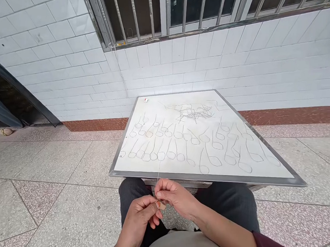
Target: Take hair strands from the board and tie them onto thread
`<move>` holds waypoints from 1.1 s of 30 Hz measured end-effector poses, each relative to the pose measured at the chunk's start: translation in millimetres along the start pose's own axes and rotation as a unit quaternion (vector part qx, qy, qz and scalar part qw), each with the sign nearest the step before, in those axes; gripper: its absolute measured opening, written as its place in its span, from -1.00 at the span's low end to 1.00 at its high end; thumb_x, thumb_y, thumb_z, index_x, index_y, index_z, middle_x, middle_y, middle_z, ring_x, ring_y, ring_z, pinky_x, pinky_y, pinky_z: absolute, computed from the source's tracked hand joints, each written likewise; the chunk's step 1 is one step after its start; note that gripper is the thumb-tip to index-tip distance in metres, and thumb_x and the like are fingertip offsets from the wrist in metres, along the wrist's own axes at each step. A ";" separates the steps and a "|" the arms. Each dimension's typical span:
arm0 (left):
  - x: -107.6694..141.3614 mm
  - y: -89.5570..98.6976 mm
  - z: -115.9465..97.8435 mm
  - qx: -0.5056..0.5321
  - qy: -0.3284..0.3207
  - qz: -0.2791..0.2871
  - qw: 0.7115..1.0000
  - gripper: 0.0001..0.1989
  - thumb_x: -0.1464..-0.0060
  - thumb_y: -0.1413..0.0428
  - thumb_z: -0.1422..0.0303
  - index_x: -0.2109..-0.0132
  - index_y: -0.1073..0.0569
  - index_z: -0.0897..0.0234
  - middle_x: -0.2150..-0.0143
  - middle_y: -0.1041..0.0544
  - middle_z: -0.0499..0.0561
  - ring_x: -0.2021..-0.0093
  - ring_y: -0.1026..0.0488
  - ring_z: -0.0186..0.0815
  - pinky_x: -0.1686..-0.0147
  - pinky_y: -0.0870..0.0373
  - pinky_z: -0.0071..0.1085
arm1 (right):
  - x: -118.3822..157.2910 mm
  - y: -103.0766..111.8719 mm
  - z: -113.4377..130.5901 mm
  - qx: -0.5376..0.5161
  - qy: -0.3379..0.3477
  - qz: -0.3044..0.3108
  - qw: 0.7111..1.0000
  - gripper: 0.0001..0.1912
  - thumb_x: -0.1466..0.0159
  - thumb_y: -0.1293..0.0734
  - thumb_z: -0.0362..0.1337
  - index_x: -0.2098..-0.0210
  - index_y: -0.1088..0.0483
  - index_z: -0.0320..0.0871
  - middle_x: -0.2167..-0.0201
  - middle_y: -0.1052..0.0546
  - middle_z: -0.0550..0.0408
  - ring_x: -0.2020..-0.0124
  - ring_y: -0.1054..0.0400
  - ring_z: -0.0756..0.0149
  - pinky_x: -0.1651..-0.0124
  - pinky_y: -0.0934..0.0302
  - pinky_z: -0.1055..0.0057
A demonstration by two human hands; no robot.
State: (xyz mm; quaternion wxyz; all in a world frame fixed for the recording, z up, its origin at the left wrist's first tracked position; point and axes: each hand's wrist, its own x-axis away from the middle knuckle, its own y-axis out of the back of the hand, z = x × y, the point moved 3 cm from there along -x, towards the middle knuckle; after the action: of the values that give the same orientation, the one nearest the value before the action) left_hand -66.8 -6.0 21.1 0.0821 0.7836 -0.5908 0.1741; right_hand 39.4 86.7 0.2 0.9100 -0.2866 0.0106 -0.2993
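Note:
My left hand [141, 219] and my right hand [173, 197] meet above my lap, just in front of the table's near edge. The left fingers pinch a small tan piece [162, 206] and a thin wire. Closed fingertips of the right hand hold the same thin wire [158, 171], whose free end sticks up toward the table. On the white tabletop [156, 169] lie several thin wires bent into loops with straight tails, such as one wire loop [204, 170] near the front edge. Behind them is a tangled pile of straight wires [195, 113].
The table has a grey metal rim [206, 178] and stands against a white tiled wall [157, 70]. A small white and red object [146, 100] sits at its far left corner. My knees [230, 203] are under the near edge. A barred window [175, 11] is above.

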 end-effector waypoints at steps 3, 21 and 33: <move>-0.8 0.9 3.2 -0.001 0.003 -0.002 1.000 -0.75 0.06 -0.23 0.21 0.45 -0.53 0.35 0.56 -0.51 -0.01 0.63 -0.33 -0.44 0.62 -0.14 -0.53 | -2.1 -1.0 1.3 -0.008 -0.007 -0.008 1.000 -0.65 -0.02 -0.55 -0.09 0.43 -0.38 -0.16 0.51 -0.39 0.21 0.49 -0.16 0.46 0.36 -0.02 0.44; 1.0 22.2 12.9 0.029 0.009 -0.044 0.999 -0.73 0.07 -0.25 0.19 0.43 -0.59 0.37 0.58 -0.50 0.01 0.66 -0.32 -0.45 0.66 -0.16 -0.53 | -40.0 8.0 -1.8 -0.099 -0.001 -0.077 0.992 -0.71 -0.06 -0.57 -0.14 0.37 -0.45 -0.13 0.42 -0.34 0.18 0.39 -0.19 0.45 0.28 -0.17 0.51; -14.9 25.9 13.8 0.037 0.018 -0.036 0.999 -0.59 0.18 -0.33 0.04 0.45 -0.57 0.36 0.57 -0.49 0.01 0.62 -0.33 -0.42 0.62 -0.19 -0.50 | -39.3 43.0 17.3 0.086 0.098 -0.191 0.973 -0.71 -0.18 -0.43 0.02 0.31 -0.40 -0.06 0.39 -0.33 0.15 0.39 -0.19 0.35 0.29 -0.19 0.39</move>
State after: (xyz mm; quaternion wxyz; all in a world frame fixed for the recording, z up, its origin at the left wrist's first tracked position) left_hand -92.6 -4.8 0.8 0.0695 0.8034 -0.5540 0.2068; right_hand 33.6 145.5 -14.1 0.8516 -0.1736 0.0193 -0.4942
